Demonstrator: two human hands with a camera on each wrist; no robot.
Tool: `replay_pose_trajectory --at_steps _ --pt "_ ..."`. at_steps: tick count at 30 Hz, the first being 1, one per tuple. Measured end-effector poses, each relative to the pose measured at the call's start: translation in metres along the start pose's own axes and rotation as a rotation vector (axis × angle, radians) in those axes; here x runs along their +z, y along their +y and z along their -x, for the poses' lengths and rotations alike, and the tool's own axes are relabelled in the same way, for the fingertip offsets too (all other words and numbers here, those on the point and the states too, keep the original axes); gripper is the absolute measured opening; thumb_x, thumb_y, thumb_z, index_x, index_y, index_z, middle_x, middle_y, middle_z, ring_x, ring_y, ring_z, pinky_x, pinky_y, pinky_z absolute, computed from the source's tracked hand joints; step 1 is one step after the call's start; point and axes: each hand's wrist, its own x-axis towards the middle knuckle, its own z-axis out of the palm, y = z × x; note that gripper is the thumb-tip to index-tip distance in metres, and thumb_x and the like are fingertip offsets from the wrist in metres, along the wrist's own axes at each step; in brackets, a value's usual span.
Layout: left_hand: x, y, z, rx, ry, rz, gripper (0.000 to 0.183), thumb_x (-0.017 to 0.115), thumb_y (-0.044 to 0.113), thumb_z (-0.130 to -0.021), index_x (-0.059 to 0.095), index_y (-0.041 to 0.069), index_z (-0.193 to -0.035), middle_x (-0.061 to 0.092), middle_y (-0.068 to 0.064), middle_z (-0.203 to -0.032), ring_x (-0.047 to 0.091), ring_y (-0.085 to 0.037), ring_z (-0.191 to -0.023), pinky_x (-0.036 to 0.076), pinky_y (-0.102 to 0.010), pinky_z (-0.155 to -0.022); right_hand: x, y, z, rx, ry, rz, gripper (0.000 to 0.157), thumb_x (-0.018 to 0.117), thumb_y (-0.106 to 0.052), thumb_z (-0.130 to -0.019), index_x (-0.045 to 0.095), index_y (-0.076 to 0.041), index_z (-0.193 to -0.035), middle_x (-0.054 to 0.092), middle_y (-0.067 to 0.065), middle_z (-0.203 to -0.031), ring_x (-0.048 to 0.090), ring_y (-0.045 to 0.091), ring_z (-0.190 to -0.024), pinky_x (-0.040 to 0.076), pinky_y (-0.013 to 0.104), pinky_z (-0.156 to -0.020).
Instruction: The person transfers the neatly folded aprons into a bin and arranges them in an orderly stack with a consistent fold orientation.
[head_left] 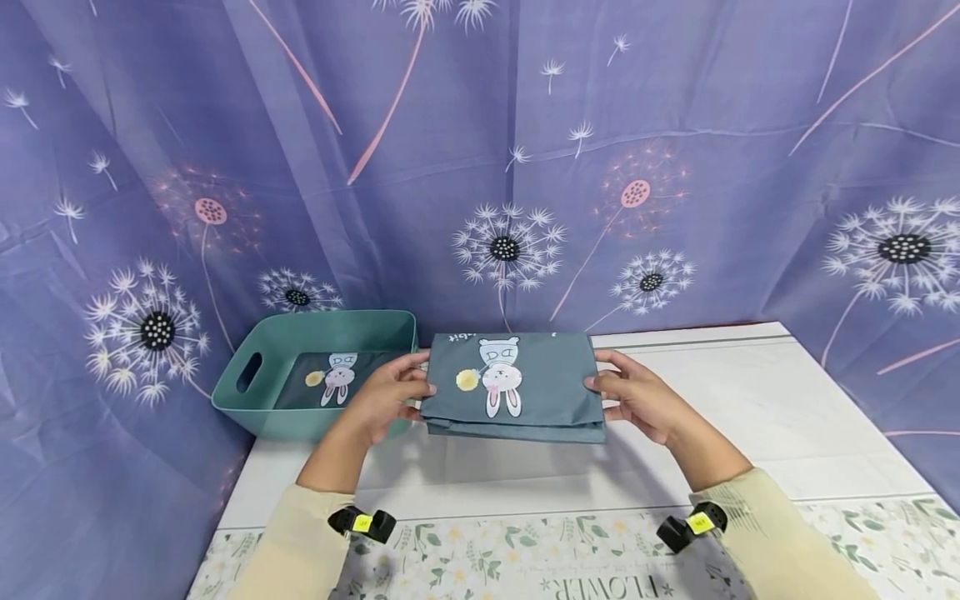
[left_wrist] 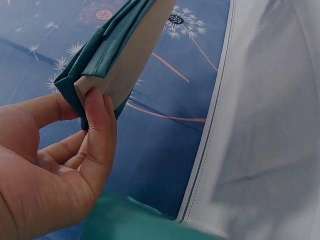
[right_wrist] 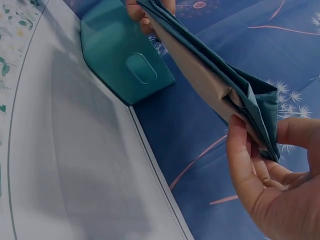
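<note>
Above the table, both hands hold up a folded dark green cloth (head_left: 540, 379) printed with a white rabbit and a yellow flower. My left hand (head_left: 386, 392) pinches its left edge, thumb on the printed face. At the opposite edge my right hand (head_left: 637, 396) pinches it the same way. The wrist views show the folded cloth (left_wrist: 120, 40) in several layers with a beige underside. A green plastic basket (head_left: 247, 421) with a handle hole stands to the left, partly behind the left forearm. Inside it lies another dark green cloth (head_left: 300, 383) with the same rabbit print.
The table (head_left: 720, 400) has a white cover with a flowered band (head_left: 450, 554) along the near side. A blue-purple curtain (head_left: 420, 208) with dandelion prints hangs behind and on both sides. The basket sits at the table's far left corner.
</note>
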Motion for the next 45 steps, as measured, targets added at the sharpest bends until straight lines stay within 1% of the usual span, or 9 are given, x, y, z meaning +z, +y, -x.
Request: replay_pose_trajectory --at_steps 5,7,10,14,19,25,31,36,45 --pt "-0.005 0.001 -0.001 -0.001 0.006 -0.009 0.069 0.062 0.005 -0.092 0.036 0.011 -0.157 0.056 0.004 -0.102 0.059 -0.012 -0.087 0.052 -0.028 -0.062 0.003 -0.002 -0.003 0.006 0.011 -0.007 0.055 0.053 -0.011 -0.102 0.029 -0.005 -0.151 0.065 -0.003 -0.102 0.067 0.010 -0.092 0.062 0.037 -0.081" --pt "-0.007 0.002 -0.001 -0.004 0.012 -0.013 0.069 0.062 0.006 -0.093 0.036 0.011 -0.157 0.058 0.003 -0.104 0.060 -0.013 -0.087 0.052 -0.028 -0.062 0.005 -0.002 -0.004 0.011 0.017 -0.005 0.058 0.054 -0.013 -0.102 0.028 -0.005 -0.153 0.064 -0.003 -0.104 0.067 0.011 -0.093 0.062 0.037 -0.082" --pt "-0.010 0.003 0.001 -0.013 0.018 -0.022 0.068 0.061 0.007 -0.094 0.036 0.012 -0.157 0.056 0.002 -0.108 0.057 -0.013 -0.088 0.052 -0.028 -0.063 0.007 -0.003 -0.007 0.017 0.023 -0.003 0.060 0.055 -0.014 -0.102 0.027 -0.005 -0.154 0.064 -0.002 -0.107 0.068 0.011 -0.094 0.062 0.036 -0.082" --pt "-0.013 0.003 0.002 -0.018 0.016 -0.030 0.068 0.060 0.008 -0.095 0.034 0.013 -0.158 0.052 0.002 -0.110 0.053 -0.013 -0.091 0.052 -0.029 -0.064 0.011 -0.002 -0.009 0.014 0.027 -0.018 0.058 0.054 -0.013 -0.102 0.028 -0.005 -0.153 0.065 -0.002 -0.106 0.068 0.012 -0.093 0.062 0.036 -0.082" --pt "-0.018 0.003 0.004 -0.016 0.019 -0.038 0.068 0.059 0.009 -0.095 0.034 0.014 -0.158 0.051 0.003 -0.109 0.053 -0.013 -0.094 0.051 -0.029 -0.064 0.016 -0.004 -0.011 0.008 0.026 -0.037 0.057 0.054 -0.012 -0.101 0.030 -0.005 -0.152 0.065 -0.003 -0.104 0.069 0.012 -0.092 0.062 0.035 -0.081" --pt "-0.023 0.004 0.006 -0.007 0.027 -0.053 0.067 0.059 0.009 -0.095 0.035 0.013 -0.158 0.050 -0.001 -0.116 0.051 -0.013 -0.093 0.052 -0.029 -0.064 0.021 -0.004 -0.013 0.008 0.021 -0.052 0.055 0.051 -0.010 -0.101 0.030 -0.006 -0.152 0.065 -0.003 -0.104 0.070 0.012 -0.092 0.062 0.035 -0.081" --pt "-0.026 0.005 0.007 -0.007 0.040 -0.077 0.067 0.059 0.011 -0.096 0.034 0.013 -0.158 0.052 -0.002 -0.118 0.053 -0.014 -0.097 0.051 -0.033 -0.069 0.025 -0.005 -0.014 -0.016 0.016 -0.064 0.056 0.049 -0.010 -0.101 0.029 -0.006 -0.153 0.065 -0.003 -0.102 0.070 0.012 -0.091 0.062 0.035 -0.081" --pt "-0.030 0.005 0.009 -0.005 0.049 -0.088 0.065 0.059 0.012 -0.097 0.035 0.013 -0.157 0.053 -0.001 -0.116 0.055 -0.014 -0.093 0.051 -0.033 -0.070 0.029 -0.007 -0.017 -0.027 0.013 -0.077 0.057 0.049 -0.009 -0.101 0.027 -0.004 -0.153 0.065 -0.004 -0.100 0.070 0.010 -0.090 0.062 0.034 -0.079" --pt "-0.038 0.005 0.012 -0.016 0.081 -0.103 0.063 0.058 0.012 -0.098 0.036 0.013 -0.157 0.056 0.000 -0.114 0.058 -0.014 -0.090 0.052 -0.032 -0.072 0.038 -0.012 -0.021 -0.007 0.021 -0.033 0.065 0.050 -0.015 -0.101 0.022 -0.005 -0.158 0.058 0.001 -0.110 0.068 0.011 -0.095 0.060 0.033 -0.082"
